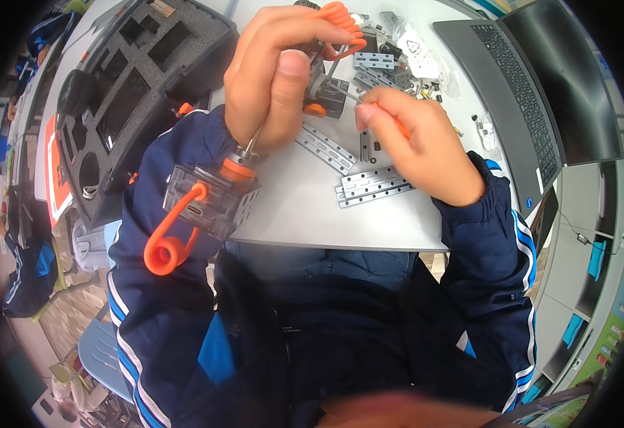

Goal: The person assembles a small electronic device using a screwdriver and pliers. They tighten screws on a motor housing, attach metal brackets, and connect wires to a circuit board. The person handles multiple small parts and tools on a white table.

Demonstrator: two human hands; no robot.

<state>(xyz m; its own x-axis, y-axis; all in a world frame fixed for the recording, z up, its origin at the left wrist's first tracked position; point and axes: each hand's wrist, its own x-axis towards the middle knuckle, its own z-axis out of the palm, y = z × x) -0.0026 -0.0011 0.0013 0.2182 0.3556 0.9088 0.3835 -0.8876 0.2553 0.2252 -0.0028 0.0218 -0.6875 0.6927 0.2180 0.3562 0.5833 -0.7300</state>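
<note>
My left hand point(272, 78) grips a small grey assembly point(324, 89) with orange coiled cables point(342, 25) above the white table point(312, 207). A clear plastic box point(210, 200) with an orange collar and an orange coiled cable point(168, 246) hangs at my left wrist. My right hand point(422, 143) pinches a thin screwdriver point(369, 100) with an orange handle, its tip pointing left at the grey assembly. Perforated grey metal strips point(372, 185) lie on the table under my right hand, and another strip point(324, 146) lies between the hands.
A black foam-lined case point(126, 93) lies open at the left. A dark laptop point(533, 93) stands open at the right. Small metal parts and plastic bags point(415, 53) are scattered at the back. My blue jacket sleeves come up from below.
</note>
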